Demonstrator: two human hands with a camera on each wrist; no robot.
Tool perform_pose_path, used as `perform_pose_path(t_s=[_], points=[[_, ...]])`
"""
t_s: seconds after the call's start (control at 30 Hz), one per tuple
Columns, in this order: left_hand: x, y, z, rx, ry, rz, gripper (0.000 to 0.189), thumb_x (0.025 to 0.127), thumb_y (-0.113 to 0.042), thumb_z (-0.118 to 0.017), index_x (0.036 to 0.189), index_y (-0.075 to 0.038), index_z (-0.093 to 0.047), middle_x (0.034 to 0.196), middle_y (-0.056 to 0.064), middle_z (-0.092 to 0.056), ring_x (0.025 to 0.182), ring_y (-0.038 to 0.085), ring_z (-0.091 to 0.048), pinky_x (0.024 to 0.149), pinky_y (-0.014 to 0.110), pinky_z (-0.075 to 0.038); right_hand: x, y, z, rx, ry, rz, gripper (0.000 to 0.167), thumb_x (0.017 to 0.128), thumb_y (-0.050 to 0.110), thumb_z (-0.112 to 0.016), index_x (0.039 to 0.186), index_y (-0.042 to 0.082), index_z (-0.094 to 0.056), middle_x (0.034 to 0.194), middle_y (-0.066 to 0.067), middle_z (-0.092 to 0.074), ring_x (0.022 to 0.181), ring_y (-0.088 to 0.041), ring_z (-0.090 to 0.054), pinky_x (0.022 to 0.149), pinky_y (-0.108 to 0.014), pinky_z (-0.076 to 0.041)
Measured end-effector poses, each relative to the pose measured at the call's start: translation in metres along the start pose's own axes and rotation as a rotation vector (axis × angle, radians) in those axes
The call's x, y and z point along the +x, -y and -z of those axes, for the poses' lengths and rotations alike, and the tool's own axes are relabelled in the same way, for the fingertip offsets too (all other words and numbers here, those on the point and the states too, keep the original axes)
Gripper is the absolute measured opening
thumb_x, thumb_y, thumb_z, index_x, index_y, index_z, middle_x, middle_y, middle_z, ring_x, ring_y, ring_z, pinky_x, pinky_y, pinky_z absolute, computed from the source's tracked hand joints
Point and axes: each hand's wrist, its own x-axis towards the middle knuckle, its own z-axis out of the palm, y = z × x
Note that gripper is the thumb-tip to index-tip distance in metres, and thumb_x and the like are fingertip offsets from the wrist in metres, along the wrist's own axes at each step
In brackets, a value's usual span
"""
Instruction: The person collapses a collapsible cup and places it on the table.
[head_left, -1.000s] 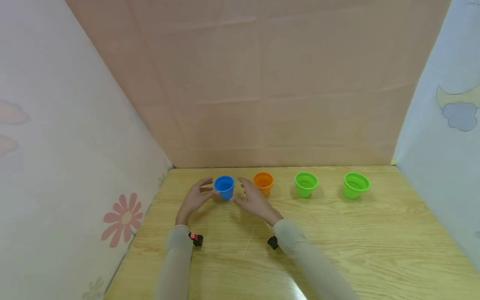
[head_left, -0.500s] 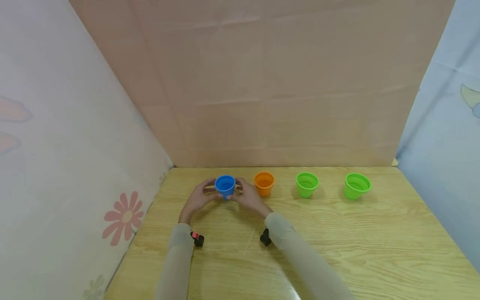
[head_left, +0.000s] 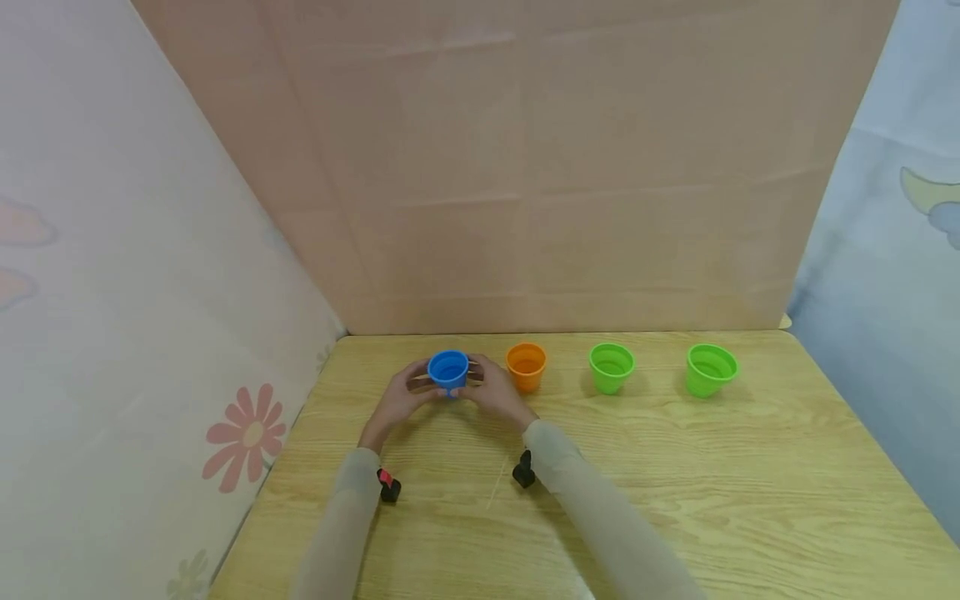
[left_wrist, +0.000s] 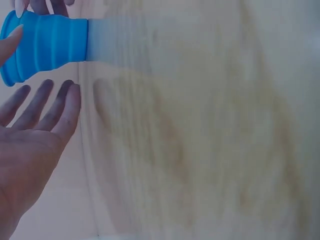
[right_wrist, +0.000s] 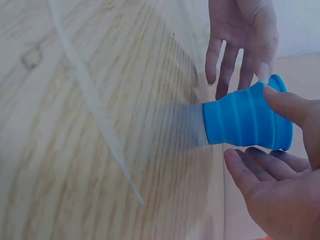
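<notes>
A blue ribbed cup [head_left: 448, 367] stands upright on the wooden table, its mouth facing up. My left hand [head_left: 401, 400] holds it from the left, with the thumb on the wall just under the rim. From the other side my right hand [head_left: 497, 394] holds the same cup, its thumb [right_wrist: 285, 102] also below the rim. The fingers of both hands bend around the cup's sides and back. In the right wrist view, the blue cup [right_wrist: 245, 117] has its base at the table surface. How firmly the left fingers touch it is hard to tell.
To the right stand an orange cup [head_left: 527, 367], close beside my right hand, then a green cup [head_left: 611, 368] and another green cup [head_left: 710, 370]. A beige panel [head_left: 525, 183] rises behind the table [head_left: 675, 483]. White walls flank both sides.
Both hands have closed in on the blue cup from either side, and the thumbs now meet its front. All the cups keep their places.
</notes>
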Motion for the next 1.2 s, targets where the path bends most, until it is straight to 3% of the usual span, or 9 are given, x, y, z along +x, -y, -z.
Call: perform_pose_path(t_s=[0.23, 0.7, 1.2], points=[[0.003, -0.005, 0.005, -0.017, 0.012, -0.016, 0.068, 0.096, -0.018, -0.079, 0.157, -0.015, -0.048, 0.158, 0.016, -0.053, 0.143, 0.043, -0.054, 0.116, 0.059, -0.05, 0.005, -0.003, 0.0, 0.038, 0.005, -0.003, 0.069, 0.093, 0.02, -0.083, 0.153, 0.01, -0.051, 0.15, -0.017, -0.062, 0.137, -0.039, -0.062, 0.113, -0.055, -0.054], [0.006, -0.01, 0.005, -0.022, 0.035, 0.039, 0.064, 0.098, -0.018, -0.075, 0.156, -0.011, -0.048, 0.161, 0.019, -0.048, 0.14, 0.043, -0.058, 0.114, 0.056, -0.053, 0.006, -0.004, 0.0, 0.074, -0.032, 0.014, 0.061, 0.093, 0.02, -0.082, 0.148, 0.009, -0.058, 0.143, -0.018, -0.067, 0.126, -0.036, -0.069, 0.103, -0.049, -0.061], [-0.015, -0.026, 0.003, 0.021, 0.041, -0.015, 0.064, 0.099, -0.017, -0.074, 0.156, -0.007, -0.046, 0.156, 0.023, -0.052, 0.136, 0.046, -0.059, 0.107, 0.052, -0.059, -0.015, 0.012, 0.006, 0.099, -0.013, 0.044, 0.056, 0.091, 0.022, -0.084, 0.141, 0.008, -0.063, 0.138, -0.018, -0.07, 0.121, -0.037, -0.071, 0.101, -0.05, -0.062]])
